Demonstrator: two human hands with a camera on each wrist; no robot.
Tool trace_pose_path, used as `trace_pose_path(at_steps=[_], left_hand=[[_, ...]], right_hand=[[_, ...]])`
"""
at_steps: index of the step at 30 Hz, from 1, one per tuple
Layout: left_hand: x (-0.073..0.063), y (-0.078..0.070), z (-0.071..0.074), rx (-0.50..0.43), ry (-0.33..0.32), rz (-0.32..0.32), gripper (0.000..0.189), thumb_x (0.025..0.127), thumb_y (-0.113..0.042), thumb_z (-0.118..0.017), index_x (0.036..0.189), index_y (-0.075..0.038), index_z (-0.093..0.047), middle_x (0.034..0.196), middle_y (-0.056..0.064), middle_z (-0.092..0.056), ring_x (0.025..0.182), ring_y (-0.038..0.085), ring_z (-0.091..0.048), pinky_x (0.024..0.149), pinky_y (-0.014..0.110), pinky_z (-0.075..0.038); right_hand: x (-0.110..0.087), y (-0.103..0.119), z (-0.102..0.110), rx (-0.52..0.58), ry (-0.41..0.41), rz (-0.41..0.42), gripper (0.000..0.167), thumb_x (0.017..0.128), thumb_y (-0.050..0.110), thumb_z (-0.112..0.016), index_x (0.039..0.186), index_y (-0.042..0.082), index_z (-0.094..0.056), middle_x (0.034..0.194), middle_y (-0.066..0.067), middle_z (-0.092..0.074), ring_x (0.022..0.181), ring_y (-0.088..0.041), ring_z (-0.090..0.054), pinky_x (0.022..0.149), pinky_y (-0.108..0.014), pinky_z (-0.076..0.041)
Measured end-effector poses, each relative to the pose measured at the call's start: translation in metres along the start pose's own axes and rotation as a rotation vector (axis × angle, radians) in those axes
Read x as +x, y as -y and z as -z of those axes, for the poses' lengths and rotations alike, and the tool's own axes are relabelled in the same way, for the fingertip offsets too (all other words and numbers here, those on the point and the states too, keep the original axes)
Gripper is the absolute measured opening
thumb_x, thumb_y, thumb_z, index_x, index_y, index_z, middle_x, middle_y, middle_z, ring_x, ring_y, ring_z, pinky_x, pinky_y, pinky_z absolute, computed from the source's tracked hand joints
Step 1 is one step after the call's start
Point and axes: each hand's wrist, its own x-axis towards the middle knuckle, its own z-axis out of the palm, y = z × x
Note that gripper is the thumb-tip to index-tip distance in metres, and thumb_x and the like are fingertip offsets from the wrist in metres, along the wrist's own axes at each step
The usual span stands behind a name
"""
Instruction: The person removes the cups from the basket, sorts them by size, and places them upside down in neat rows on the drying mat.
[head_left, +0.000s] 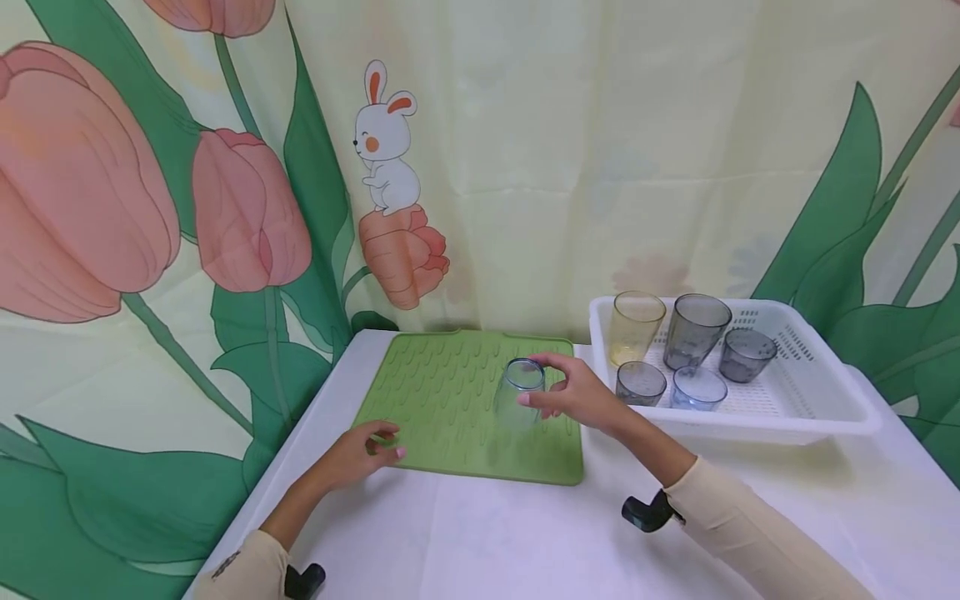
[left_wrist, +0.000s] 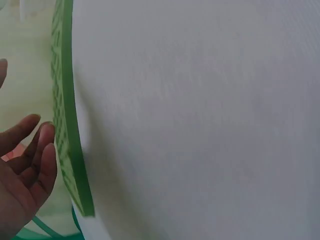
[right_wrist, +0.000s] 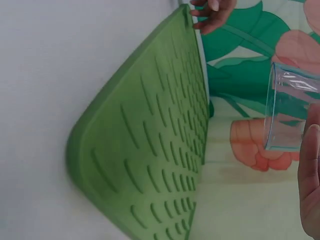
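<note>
A clear drinking glass [head_left: 520, 392] with a bluish edge is held above the green ridged mat [head_left: 442, 408]. My right hand [head_left: 573, 392] pinches it between thumb and fingers from the right side. In the right wrist view the glass [right_wrist: 290, 110] stands apart from the mat [right_wrist: 145, 135], its wider end towards it. My left hand [head_left: 360, 454] is by the mat's front left corner, fingers loosely bent and holding nothing. The left wrist view shows that hand [left_wrist: 25, 175] beside the mat's edge [left_wrist: 75, 150]; whether they touch, I cannot tell.
A white plastic basket [head_left: 813, 408] stands to the right of the mat. In it are a tall yellow glass [head_left: 636, 325], a tall grey glass [head_left: 697, 329], short grey glasses [head_left: 746, 354] and a short blue glass [head_left: 699, 388]. A printed curtain [head_left: 525, 167] hangs behind the white table [head_left: 480, 533].
</note>
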Motion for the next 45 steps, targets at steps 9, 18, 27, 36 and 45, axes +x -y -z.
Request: trace_pose_path(at_steps=[9, 18, 27, 36, 45], left_hand=[[0.002, 0.027, 0.013, 0.076, -0.031, 0.070, 0.056, 0.087, -0.036, -0.077, 0.127, 0.000, -0.064, 0.121, 0.014, -0.065, 0.101, 0.023, -0.059, 0.080, 0.035, -0.049], [0.004, 0.041, 0.019, 0.102, -0.044, 0.030, 0.046, 0.084, -0.026, -0.080, 0.118, 0.001, -0.065, 0.111, 0.014, -0.066, 0.099, 0.025, -0.060, 0.081, 0.037, -0.050], [0.010, 0.039, 0.019, 0.110, -0.057, 0.060, 0.040, 0.083, -0.021, -0.082, 0.115, -0.002, -0.066, 0.107, 0.013, -0.067, 0.100, 0.026, -0.061, 0.083, 0.042, -0.052], [0.012, 0.041, 0.018, 0.086, -0.081, 0.062, 0.036, 0.082, -0.018, -0.082, 0.110, -0.003, -0.067, 0.102, 0.010, -0.066, 0.097, 0.023, -0.060, 0.081, 0.038, -0.051], [0.012, 0.043, 0.018, 0.034, -0.096, 0.097, 0.036, 0.081, -0.017, -0.083, 0.109, -0.003, -0.066, 0.100, 0.008, -0.064, 0.095, 0.022, -0.059, 0.081, 0.036, -0.049]], right_hand=[[0.036, 0.002, -0.012, -0.060, -0.032, -0.007, 0.064, 0.084, 0.029, -0.082, 0.139, 0.010, -0.055, 0.134, -0.013, -0.059, 0.068, -0.033, -0.070, 0.063, -0.038, -0.057], [0.078, 0.008, -0.030, -0.086, -0.018, 0.004, 0.067, 0.084, 0.024, -0.082, 0.140, 0.004, -0.053, 0.134, -0.015, -0.057, 0.066, -0.024, -0.069, 0.065, -0.039, -0.059], [0.114, 0.014, -0.045, -0.100, 0.005, -0.050, 0.069, 0.085, 0.025, -0.081, 0.143, 0.003, -0.050, 0.136, -0.017, -0.054, 0.074, -0.033, -0.072, 0.071, -0.040, -0.060], [0.150, 0.008, -0.062, -0.089, 0.008, -0.056, 0.068, 0.085, 0.024, -0.081, 0.143, 0.005, -0.050, 0.138, -0.017, -0.055, 0.074, -0.031, -0.072, 0.065, -0.032, -0.058], [0.179, -0.010, -0.079, -0.029, -0.009, -0.042, 0.063, 0.085, 0.026, -0.082, 0.137, 0.005, -0.054, 0.125, -0.015, -0.059, 0.082, -0.040, -0.071, 0.064, -0.030, -0.057]])
